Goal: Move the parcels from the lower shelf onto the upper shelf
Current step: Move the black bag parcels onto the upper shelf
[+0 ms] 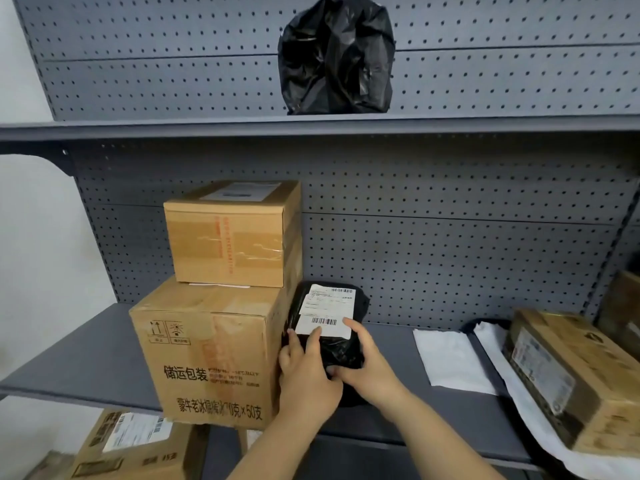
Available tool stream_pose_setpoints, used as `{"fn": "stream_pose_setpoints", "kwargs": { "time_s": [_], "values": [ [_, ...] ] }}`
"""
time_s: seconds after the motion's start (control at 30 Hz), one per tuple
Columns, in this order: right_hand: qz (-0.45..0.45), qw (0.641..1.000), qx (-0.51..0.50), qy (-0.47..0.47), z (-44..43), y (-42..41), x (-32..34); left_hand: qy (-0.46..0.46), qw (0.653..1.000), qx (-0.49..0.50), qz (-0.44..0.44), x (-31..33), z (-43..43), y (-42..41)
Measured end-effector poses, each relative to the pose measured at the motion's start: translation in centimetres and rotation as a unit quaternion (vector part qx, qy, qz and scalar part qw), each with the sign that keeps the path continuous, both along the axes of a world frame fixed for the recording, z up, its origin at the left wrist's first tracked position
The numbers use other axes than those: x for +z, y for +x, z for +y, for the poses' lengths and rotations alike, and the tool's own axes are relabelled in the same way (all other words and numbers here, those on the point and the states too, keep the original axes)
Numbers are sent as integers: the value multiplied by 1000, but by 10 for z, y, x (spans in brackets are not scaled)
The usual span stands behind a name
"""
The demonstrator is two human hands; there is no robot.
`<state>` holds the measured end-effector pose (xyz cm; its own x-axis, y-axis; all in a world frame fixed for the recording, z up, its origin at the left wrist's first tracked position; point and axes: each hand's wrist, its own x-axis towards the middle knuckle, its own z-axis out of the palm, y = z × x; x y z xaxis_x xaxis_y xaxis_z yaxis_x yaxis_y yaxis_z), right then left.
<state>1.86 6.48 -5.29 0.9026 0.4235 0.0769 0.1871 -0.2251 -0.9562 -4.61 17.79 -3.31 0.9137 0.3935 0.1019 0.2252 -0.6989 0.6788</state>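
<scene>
A black plastic parcel with a white shipping label lies on the lower shelf, right beside a large cardboard box. My left hand grips its near left side, fingers over the label's lower edge. My right hand clasps its near right side, thumb under the front. A second black bagged parcel stands upright on the upper shelf.
A large printed cardboard box carries a smaller taped box on the lower shelf's left. A white flat parcel and a brown box on white wrap lie at right. Another box sits below. Pegboard backs both shelves.
</scene>
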Motion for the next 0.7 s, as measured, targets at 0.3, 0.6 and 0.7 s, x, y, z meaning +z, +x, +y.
{"fn": "stream_pose_setpoints", "kwargs": {
  "time_s": [0.3, 0.6, 0.7],
  "values": [
    [4, 997, -49, 68, -14, 15, -6, -89, 995, 5, -45, 5, 3, 19],
    [7, 997, -56, 51, -19, 21, -4, -225, 969, -11, -103, 5, 4, 32],
    [-5, 997, -64, 47, -21, 17, 0, -189, 977, -19, -98, 6, 2, 33]
  ]
}}
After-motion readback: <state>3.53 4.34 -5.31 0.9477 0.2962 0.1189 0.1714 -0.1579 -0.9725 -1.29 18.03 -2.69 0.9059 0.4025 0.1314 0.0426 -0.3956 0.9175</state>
